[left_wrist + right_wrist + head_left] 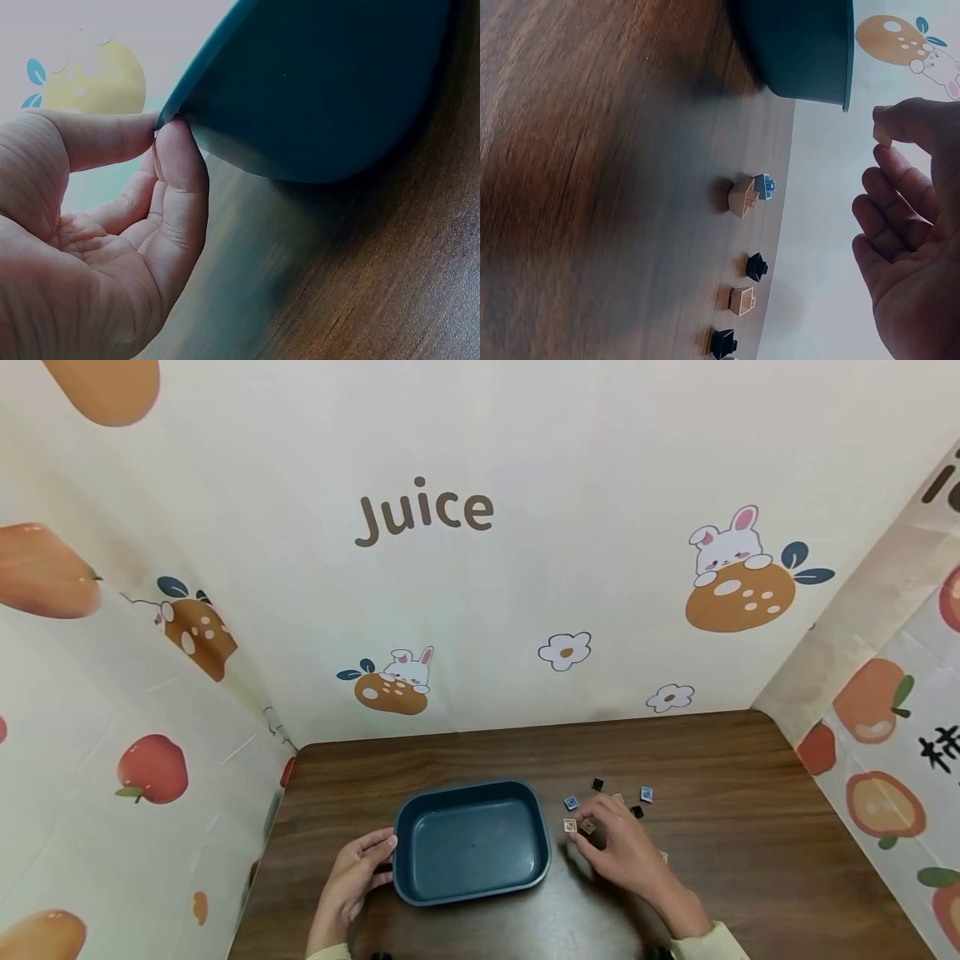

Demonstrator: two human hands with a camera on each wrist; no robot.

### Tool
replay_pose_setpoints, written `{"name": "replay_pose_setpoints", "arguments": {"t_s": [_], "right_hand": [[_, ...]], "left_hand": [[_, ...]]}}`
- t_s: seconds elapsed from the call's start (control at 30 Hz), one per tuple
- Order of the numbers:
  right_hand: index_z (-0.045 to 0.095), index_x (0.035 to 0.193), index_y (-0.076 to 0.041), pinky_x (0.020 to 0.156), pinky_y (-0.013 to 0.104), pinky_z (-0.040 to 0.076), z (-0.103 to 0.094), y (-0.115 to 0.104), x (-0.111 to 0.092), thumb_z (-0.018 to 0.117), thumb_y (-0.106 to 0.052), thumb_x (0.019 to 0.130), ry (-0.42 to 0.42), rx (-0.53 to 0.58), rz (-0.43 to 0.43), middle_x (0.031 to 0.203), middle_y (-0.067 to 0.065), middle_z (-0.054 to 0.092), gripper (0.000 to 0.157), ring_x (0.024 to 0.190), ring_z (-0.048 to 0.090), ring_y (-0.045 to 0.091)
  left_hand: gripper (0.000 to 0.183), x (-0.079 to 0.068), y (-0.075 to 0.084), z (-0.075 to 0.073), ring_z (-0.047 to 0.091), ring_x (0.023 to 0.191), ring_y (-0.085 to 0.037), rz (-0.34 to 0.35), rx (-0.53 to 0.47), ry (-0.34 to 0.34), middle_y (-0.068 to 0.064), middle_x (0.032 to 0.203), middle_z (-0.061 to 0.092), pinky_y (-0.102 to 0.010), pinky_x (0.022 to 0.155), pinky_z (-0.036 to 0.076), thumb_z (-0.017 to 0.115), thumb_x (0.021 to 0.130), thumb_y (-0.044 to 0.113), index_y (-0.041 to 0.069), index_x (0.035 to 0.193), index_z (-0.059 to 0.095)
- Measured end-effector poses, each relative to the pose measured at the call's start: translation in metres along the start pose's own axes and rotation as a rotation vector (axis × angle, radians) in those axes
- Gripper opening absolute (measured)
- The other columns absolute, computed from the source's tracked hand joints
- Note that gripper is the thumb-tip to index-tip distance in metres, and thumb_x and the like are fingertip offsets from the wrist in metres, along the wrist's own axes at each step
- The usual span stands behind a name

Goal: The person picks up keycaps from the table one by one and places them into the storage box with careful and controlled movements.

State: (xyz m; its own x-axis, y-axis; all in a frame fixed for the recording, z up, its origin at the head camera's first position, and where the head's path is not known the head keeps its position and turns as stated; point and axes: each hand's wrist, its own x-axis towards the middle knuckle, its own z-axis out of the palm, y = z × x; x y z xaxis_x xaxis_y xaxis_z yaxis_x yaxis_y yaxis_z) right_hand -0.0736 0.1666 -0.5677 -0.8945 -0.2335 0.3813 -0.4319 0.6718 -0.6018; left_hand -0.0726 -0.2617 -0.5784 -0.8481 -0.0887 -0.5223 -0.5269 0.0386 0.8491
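Observation:
A dark teal rectangular tub (472, 787) sits on the wooden table, its rim uppermost. At its left end my left hand (358, 870) pinches the rim between thumb (112, 139) and index finger, the other fingers bent beneath. To the right of the tub, above the tabletop, my right hand (618, 843) holds a small beige keycap (883, 135) between thumb and fingertip. Below that hand lies another beige keycap (588, 827), hollow side up, beside a blue keycap (763, 187). Black keycaps (756, 266) and a further beige one (742, 301) lie close by.
More keycaps lie around the right hand, including a blue one (647, 794) farther right and a beige one (663, 856) partly behind the wrist. The wooden table (780, 860) meets printed fabric walls (510, 593) at its back and sides.

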Motion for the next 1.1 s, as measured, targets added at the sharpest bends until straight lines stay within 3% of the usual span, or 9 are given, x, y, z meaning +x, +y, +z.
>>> {"name": "replay_pose_setpoints", "arguments": {"t_s": [0.07, 0.13, 0.3, 0.33, 0.5, 0.67, 0.9, 1.1], "right_hand": [[0.072, 0.099, -0.021, 0.109, 0.078, 0.040, 0.001, -0.001, 0.001, 0.091, -0.006, 0.079, -0.010, -0.006, 0.009, 0.103, -0.010, 0.068, 0.031, 0.105, 0.069, 0.017], [0.073, 0.099, -0.020, 0.116, 0.062, 0.045, 0.002, -0.001, 0.001, 0.092, -0.008, 0.079, -0.012, -0.020, 0.004, 0.103, -0.010, 0.068, 0.031, 0.104, 0.068, 0.015], [0.073, 0.099, -0.019, 0.094, 0.033, 0.056, 0.004, -0.001, 0.000, 0.093, -0.013, 0.078, 0.003, -0.073, -0.037, 0.103, -0.009, 0.069, 0.030, 0.100, 0.065, 0.008], [0.073, 0.099, -0.019, 0.088, 0.038, 0.057, 0.004, -0.001, 0.000, 0.093, -0.014, 0.078, 0.005, -0.078, -0.045, 0.103, -0.008, 0.069, 0.030, 0.099, 0.064, 0.007], [0.071, 0.097, -0.020, 0.087, 0.037, 0.057, 0.006, -0.003, 0.002, 0.094, -0.014, 0.077, 0.009, -0.073, -0.053, 0.103, -0.010, 0.067, 0.031, 0.099, 0.063, 0.007], [0.072, 0.098, -0.019, 0.087, 0.035, 0.056, 0.008, -0.006, 0.005, 0.093, -0.014, 0.079, -0.016, -0.059, -0.072, 0.103, -0.008, 0.067, 0.029, 0.101, 0.061, 0.008], [0.072, 0.096, -0.019, 0.087, 0.035, 0.055, 0.006, -0.010, 0.011, 0.093, -0.012, 0.077, -0.005, -0.060, -0.080, 0.100, -0.009, 0.067, 0.030, 0.100, 0.059, 0.008], [0.073, 0.100, -0.020, 0.087, 0.033, 0.056, 0.014, -0.016, 0.016, 0.090, -0.017, 0.083, -0.058, -0.034, -0.089, 0.102, -0.010, 0.067, 0.025, 0.102, 0.060, 0.008]], "left_hand": [[0.054, 0.000, -0.001, -0.001, 0.064, 0.092, -0.016, -0.003, 0.000, 0.000, -0.002, 0.101, 0.074, -0.028, 0.067, 0.060, 0.070, 0.103, 0.022, -0.007, 0.145, 0.055], [0.054, 0.000, -0.001, -0.001, 0.065, 0.092, -0.016, -0.001, 0.003, -0.002, -0.002, 0.102, 0.074, -0.028, 0.067, 0.060, 0.070, 0.103, 0.022, -0.007, 0.145, 0.056], [0.053, 0.001, 0.000, 0.002, 0.065, 0.092, -0.016, 0.011, 0.008, -0.008, -0.002, 0.101, 0.075, -0.028, 0.067, 0.059, 0.070, 0.103, 0.022, -0.007, 0.144, 0.056], [0.053, 0.000, 0.001, 0.003, 0.065, 0.092, -0.016, 0.015, 0.006, -0.012, -0.002, 0.101, 0.075, -0.028, 0.067, 0.059, 0.070, 0.102, 0.022, -0.008, 0.144, 0.056], [0.055, 0.000, 0.001, 0.002, 0.065, 0.092, -0.015, 0.022, 0.000, -0.029, -0.002, 0.102, 0.074, -0.028, 0.068, 0.059, 0.070, 0.102, 0.023, -0.008, 0.145, 0.055], [0.053, -0.001, -0.001, 0.000, 0.065, 0.092, -0.016, 0.007, 0.005, 0.001, -0.002, 0.101, 0.074, -0.028, 0.068, 0.059, 0.069, 0.103, 0.022, -0.008, 0.144, 0.055], [0.055, 0.003, -0.005, 0.007, 0.065, 0.092, -0.015, 0.023, -0.029, -0.053, -0.001, 0.099, 0.073, -0.029, 0.070, 0.060, 0.070, 0.103, 0.024, -0.008, 0.145, 0.055], [0.054, 0.000, -0.004, 0.001, 0.065, 0.093, -0.016, 0.014, -0.003, -0.014, -0.001, 0.101, 0.074, -0.029, 0.069, 0.060, 0.068, 0.103, 0.023, -0.008, 0.146, 0.054]]}}
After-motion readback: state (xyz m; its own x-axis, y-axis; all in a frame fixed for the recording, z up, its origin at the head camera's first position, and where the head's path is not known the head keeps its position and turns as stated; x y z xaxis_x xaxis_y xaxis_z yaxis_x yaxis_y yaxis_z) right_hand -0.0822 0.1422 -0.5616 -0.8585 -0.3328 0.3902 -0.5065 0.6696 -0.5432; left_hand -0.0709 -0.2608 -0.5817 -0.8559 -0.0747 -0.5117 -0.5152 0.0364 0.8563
